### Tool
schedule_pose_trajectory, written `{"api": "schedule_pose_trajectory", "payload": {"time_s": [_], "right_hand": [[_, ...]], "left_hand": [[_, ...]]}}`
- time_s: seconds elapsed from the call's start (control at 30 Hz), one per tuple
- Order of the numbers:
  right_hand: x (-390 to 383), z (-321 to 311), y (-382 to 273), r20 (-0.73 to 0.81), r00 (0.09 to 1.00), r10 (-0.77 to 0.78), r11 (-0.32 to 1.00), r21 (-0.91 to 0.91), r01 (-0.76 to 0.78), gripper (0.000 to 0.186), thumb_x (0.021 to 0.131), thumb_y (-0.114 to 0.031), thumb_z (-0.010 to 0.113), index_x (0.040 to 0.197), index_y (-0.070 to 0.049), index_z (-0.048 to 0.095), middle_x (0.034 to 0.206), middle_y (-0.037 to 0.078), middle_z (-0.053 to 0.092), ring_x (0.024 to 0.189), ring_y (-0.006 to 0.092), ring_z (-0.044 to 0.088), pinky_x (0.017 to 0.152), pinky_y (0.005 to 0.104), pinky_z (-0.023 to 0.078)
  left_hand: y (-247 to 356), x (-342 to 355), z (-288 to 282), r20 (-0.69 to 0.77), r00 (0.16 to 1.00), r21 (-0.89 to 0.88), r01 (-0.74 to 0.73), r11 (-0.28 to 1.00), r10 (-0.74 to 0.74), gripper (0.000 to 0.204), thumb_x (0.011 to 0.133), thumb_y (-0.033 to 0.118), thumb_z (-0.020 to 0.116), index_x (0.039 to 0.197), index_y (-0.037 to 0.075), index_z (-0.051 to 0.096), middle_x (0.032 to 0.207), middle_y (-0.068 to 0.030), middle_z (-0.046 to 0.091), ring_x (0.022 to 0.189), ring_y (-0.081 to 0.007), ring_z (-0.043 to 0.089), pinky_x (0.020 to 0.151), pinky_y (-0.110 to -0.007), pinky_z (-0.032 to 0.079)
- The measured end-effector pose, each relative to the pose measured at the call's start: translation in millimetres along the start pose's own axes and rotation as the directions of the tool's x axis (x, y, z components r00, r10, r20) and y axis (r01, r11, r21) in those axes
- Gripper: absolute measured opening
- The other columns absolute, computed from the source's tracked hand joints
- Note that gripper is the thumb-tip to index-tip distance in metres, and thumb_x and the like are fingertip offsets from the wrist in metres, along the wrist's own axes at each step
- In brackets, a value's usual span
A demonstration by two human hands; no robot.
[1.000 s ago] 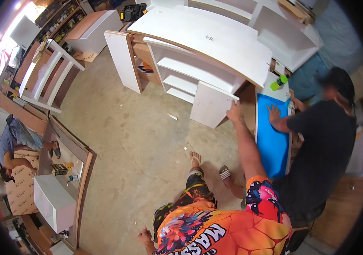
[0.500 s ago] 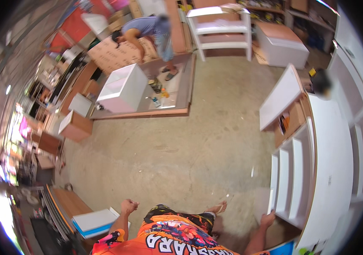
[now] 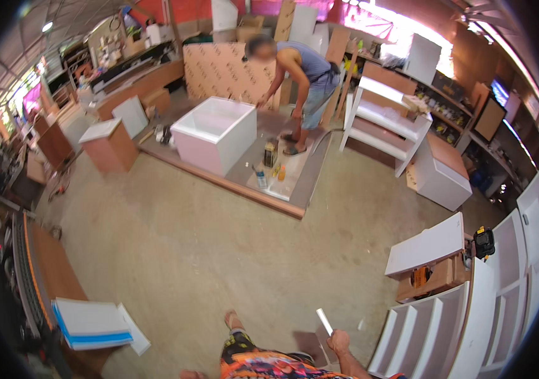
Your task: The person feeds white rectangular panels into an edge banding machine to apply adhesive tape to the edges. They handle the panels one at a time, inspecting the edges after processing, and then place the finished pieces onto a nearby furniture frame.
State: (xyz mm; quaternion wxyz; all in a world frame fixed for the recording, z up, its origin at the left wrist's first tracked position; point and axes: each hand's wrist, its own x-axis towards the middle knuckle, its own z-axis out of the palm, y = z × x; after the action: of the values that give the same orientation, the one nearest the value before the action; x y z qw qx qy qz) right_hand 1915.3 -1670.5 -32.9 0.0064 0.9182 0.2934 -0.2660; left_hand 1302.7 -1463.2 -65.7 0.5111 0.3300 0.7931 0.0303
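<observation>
My right hand (image 3: 338,342) is closed around a small flat board (image 3: 324,321) with a white edge and a greyish-brown face. The board is tilted beside my right leg, and its lower part runs behind my clothing. To its right stands a white shelf unit (image 3: 437,316) with several upright dividers, apart from the hand. My left hand (image 3: 192,374) barely shows at the lower edge, so its fingers cannot be made out. White panels (image 3: 89,316) with a blue edge lie on brown boards to the left.
A co-worker (image 3: 307,69) bends beside a white open box cabinet (image 3: 219,136) on a low platform (image 3: 238,185). Bottles and a can (image 3: 270,153) stand there. At the right are a white frame shelf (image 3: 383,120), a white-sided cabinet (image 3: 440,174) and a slanted white panel (image 3: 425,245).
My view has turned rightward and up. The board in my right hand now sits nearer the middle, away from the shelf unit. My left hand has dropped to the lower edge. The co-worker stands less bent.
</observation>
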Motion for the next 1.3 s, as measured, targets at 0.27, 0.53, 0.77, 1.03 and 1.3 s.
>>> {"api": "schedule_pose_trajectory", "payload": {"time_s": [0.27,0.53,0.77,1.03,1.3], "right_hand": [[-10.8,-117.0,-387.3,0.070,0.858,-0.509,0.860,0.088,0.503,0.039,0.088,-0.037,0.068,0.121,-0.016,0.072,0.090,0.017,0.075,0.085,0.0403,0.072,0.076,0.0505,0.058],[-0.1,-276.1,-595.1,-0.146,0.665,-0.733,0.441,0.642,0.627,0.049,0.092,-0.038,0.077,0.132,-0.012,0.068,0.094,0.012,0.078,0.084,0.0178,0.073,0.077,0.0335,0.057],[123.8,-286.5,-794.6,-0.435,0.574,-0.694,0.026,0.781,0.624,0.040,0.105,-0.037,0.062,0.121,-0.001,0.069,0.098,0.008,0.075,0.086,0.0147,0.066,0.078,0.0327,0.053],[195.5,-324.7,-1154.9,-0.394,0.471,-0.789,0.069,0.705,0.706,0.038,0.109,-0.032,0.044,0.108,-0.004,0.070,0.071,0.016,0.063,0.062,0.0214,0.058,0.063,0.0408,0.049],[237.3,-254.2,-1468.9,-0.646,0.175,-0.743,-0.177,0.442,0.879,0.029,0.103,-0.033,0.059,0.107,-0.009,0.074,0.081,0.021,0.070,0.068,0.0407,0.067,0.062,0.0492,0.053]], "left_hand": [[214.4,151.4,29.6,0.302,0.945,-0.466,0.034,0.884,0.122,0.042,0.103,0.021,0.057,0.134,-0.008,0.053,0.124,-0.0259,0.068,0.110,-0.0377,0.071,0.095,-0.048,0.058],[464.2,157.7,-39.1,0.608,0.652,-0.750,0.659,0.059,0.454,0.091,0.096,0.077,0.039,0.161,0.013,0.032,0.165,-0.0146,0.032,0.151,-0.0386,0.029,0.118,-0.066,0.027],[627.1,229.1,-214.9,0.097,0.815,-0.892,0.326,-0.313,0.571,0.101,0.090,0.088,0.027,0.163,0.018,0.028,0.169,-0.0078,0.026,0.151,-0.0386,0.028,0.121,-0.065,0.023],[715.4,356.5,-347.9,-0.294,0.927,-0.807,-0.109,-0.581,0.234,0.121,0.078,0.097,0.040,0.163,0.012,0.026,0.169,-0.0119,0.024,0.150,-0.0401,0.029,0.124,-0.061,0.023],[781.1,469.1,-550.6,-0.594,0.764,-0.639,-0.258,-0.725,0.252,0.128,0.072,0.100,0.043,0.163,0.012,0.024,0.169,-0.0130,0.023,0.150,-0.0407,0.028,0.124,-0.062,0.023]]}}
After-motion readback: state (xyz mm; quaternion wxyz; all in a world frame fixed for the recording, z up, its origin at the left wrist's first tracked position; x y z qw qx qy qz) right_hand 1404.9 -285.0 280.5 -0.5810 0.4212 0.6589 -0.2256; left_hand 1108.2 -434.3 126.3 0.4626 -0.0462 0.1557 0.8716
